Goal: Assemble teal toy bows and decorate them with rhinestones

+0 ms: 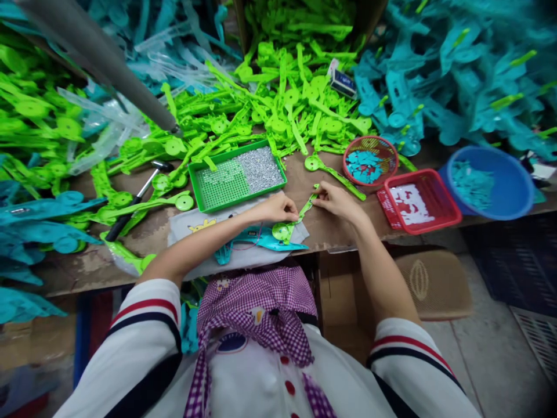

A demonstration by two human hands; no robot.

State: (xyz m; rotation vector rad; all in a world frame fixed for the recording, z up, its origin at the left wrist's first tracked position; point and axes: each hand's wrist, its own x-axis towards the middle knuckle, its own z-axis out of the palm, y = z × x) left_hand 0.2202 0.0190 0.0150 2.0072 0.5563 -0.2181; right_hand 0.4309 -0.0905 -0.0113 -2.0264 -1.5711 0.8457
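A lime-green plastic piece (284, 232), with a round disc at its near end and a narrow arm, is held over the cloth in front of me. My left hand (281, 208) has its fingers closed on the middle of the piece. Farther right, my right hand (331, 200) pinches the far end of its arm. Beneath lies a turquoise plastic part (256, 238) with a thin pink wire and a small dark component on it. Both rest on a grey cloth (183, 229) with a yellow cartoon print. Any small item between my fingertips is hidden.
A green tray (201, 197) of small metal pieces stands behind my hands. To the right are a round red basket (394, 165), a red rectangular basket (455, 217) and a blue bowl (524, 191). A hammer (134, 203) lies left. Green parts (278, 125) and turquoise parts (435, 69) are heaped behind.
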